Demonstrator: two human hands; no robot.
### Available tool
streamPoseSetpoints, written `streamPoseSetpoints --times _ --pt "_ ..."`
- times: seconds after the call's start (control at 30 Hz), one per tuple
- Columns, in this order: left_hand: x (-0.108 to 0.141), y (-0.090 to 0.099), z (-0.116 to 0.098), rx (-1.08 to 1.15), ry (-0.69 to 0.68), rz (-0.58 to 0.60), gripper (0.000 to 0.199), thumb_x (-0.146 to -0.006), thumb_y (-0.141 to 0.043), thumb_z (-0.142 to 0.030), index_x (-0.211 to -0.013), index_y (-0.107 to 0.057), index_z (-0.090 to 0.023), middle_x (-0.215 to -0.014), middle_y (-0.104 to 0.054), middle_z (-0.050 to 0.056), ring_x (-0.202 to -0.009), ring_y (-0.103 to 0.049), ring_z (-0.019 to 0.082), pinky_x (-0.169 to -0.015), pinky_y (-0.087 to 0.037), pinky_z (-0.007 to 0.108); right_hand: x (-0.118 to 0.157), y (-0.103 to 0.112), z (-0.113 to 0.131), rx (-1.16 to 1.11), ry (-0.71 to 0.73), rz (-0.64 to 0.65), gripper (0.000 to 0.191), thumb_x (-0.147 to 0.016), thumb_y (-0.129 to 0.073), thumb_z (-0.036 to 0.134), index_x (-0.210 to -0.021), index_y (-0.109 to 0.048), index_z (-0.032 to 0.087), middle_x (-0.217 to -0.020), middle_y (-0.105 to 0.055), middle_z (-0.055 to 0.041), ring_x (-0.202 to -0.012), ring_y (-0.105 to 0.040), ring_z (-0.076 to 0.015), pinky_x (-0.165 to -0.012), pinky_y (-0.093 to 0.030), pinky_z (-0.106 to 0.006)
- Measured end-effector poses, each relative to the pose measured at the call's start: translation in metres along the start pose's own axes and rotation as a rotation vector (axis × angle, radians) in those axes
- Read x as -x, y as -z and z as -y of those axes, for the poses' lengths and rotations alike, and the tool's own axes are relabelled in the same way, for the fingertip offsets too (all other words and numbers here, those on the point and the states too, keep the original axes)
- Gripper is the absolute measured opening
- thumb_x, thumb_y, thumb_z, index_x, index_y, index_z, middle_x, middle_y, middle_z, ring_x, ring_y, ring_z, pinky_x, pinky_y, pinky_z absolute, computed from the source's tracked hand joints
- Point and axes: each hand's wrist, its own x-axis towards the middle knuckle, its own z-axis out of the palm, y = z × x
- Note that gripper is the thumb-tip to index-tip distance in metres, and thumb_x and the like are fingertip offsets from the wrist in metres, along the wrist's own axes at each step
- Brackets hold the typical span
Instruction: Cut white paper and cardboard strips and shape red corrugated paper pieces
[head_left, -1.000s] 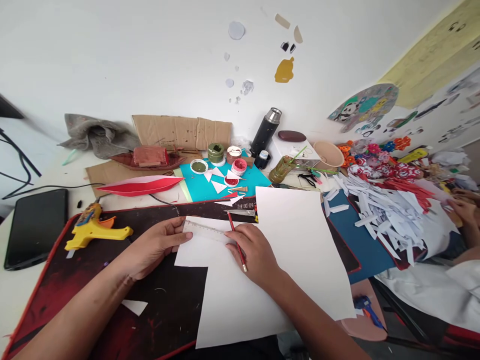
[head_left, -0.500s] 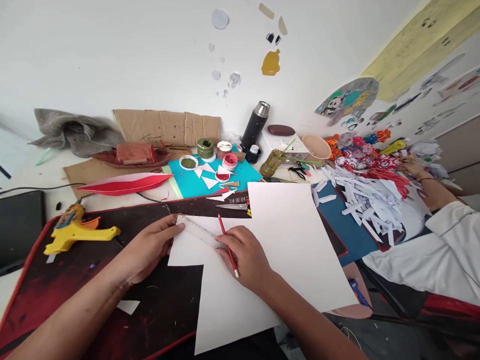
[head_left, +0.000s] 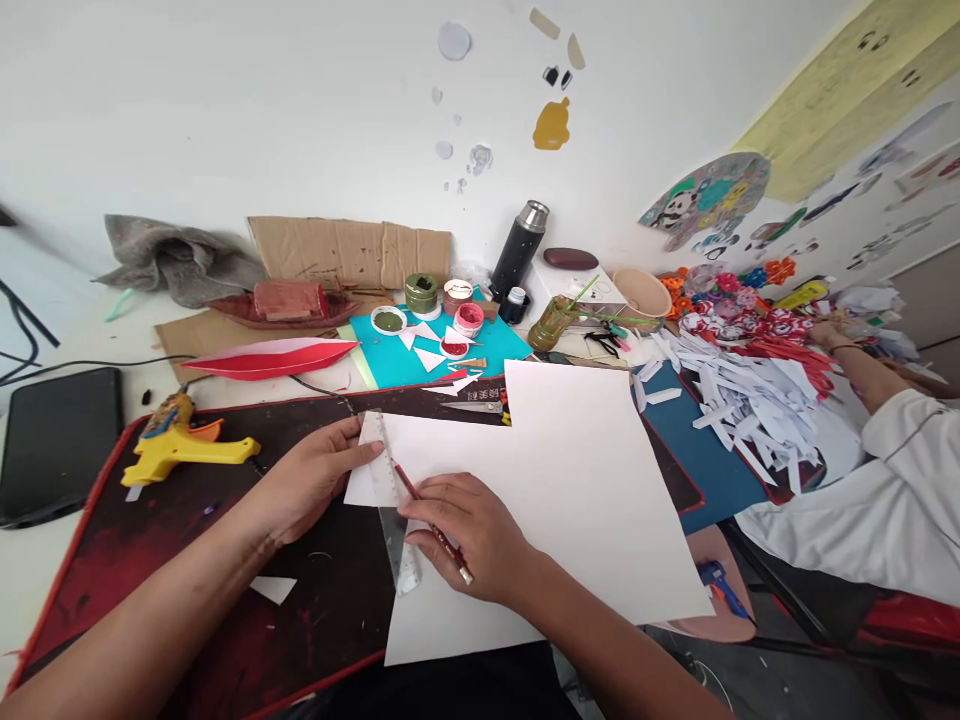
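Note:
A large white sheet [head_left: 585, 480] with a stepped outline lies on the dark red-edged mat [head_left: 330, 600]. Across its left part a clear ruler [head_left: 386, 480] runs steeply from top to bottom. My left hand [head_left: 322, 475] pinches the ruler's upper end and the sheet's corner between thumb and fingers. In my right hand [head_left: 472, 535] is a red pencil [head_left: 442, 540], its tip close to the ruler's right edge; the fingers also touch the ruler. Scissors [head_left: 480, 406] lie just behind the sheet.
A yellow glue gun [head_left: 187, 450] and black tablet [head_left: 64, 440] sit at left. Paint pots [head_left: 421, 295], a flask [head_left: 520, 250] and a brush jar [head_left: 551, 325] stand behind. At right are paper strips [head_left: 742, 400] and another person's sleeve [head_left: 892, 490].
The ruler has turned from a shallow slant to a steep one. My right hand and the pencil have moved slightly left and down, and the pencil leans more. The view has shifted a little left.

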Motion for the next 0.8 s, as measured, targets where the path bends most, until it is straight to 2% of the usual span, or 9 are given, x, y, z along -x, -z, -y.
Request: streamPoseSetpoints --times 0.13,0.3,0.43,0.57,0.8 --pt "0.000 0.008 -0.003 -0.053 0.026 0.025 0.041 -0.067 -0.098 -0.020 -0.104 -0.081 -0.018 -0.105 -0.086 0.011 -0.081 -0.081 0.026 -0.070 -0.066 0.030 -0.005 0.004 -0.002 -0.030 -0.056 -0.068 0.022 -0.106 -0.063 0.021 -0.127 -0.067 0.024 -0.109 -0.081 -0.0089 -0.108 -0.076 -0.0248 -0.100 -0.061 -0.042" --pt "0.002 0.021 -0.012 -0.149 0.079 0.074 0.040 -0.076 -0.094 -0.031 -0.113 -0.081 -0.020 -0.113 -0.084 0.011 -0.092 -0.081 0.027 -0.080 -0.068 0.034 -0.014 0.009 -0.013 -0.008 -0.073 -0.145 0.023 -0.105 -0.064 0.019 -0.127 -0.068 0.024 -0.114 -0.081 -0.0098 -0.110 -0.076 -0.0253 -0.099 -0.062 -0.042" --pt "0.001 0.030 -0.017 -0.163 0.115 0.102 0.041 -0.078 -0.092 -0.030 -0.116 -0.081 -0.019 -0.116 -0.083 0.014 -0.096 -0.080 0.029 -0.081 -0.069 0.037 -0.015 0.006 -0.022 0.024 -0.036 -0.121 0.024 -0.106 -0.063 0.021 -0.129 -0.067 0.024 -0.113 -0.082 -0.0095 -0.110 -0.076 -0.0257 -0.099 -0.062 -0.044" --pt "0.000 0.035 -0.015 -0.131 0.137 0.073 0.043 -0.078 -0.092 -0.027 -0.118 -0.081 -0.018 -0.117 -0.082 0.015 -0.094 -0.081 0.029 -0.083 -0.069 0.039 -0.012 0.004 -0.025 0.027 -0.049 -0.084 0.024 -0.106 -0.064 0.022 -0.129 -0.067 0.024 -0.114 -0.082 -0.0094 -0.112 -0.076 -0.0264 -0.100 -0.061 -0.045" --pt "0.003 0.039 -0.011 -0.019 0.167 0.023 0.048 -0.075 -0.094 -0.022 -0.121 -0.079 -0.018 -0.114 -0.083 0.016 -0.089 -0.081 0.028 -0.084 -0.068 0.039 -0.010 0.003 -0.026 -0.005 -0.085 -0.092 0.025 -0.105 -0.064 0.020 -0.130 -0.067 0.026 -0.114 -0.082 -0.0090 -0.109 -0.077 -0.0253 -0.098 -0.062 -0.044"
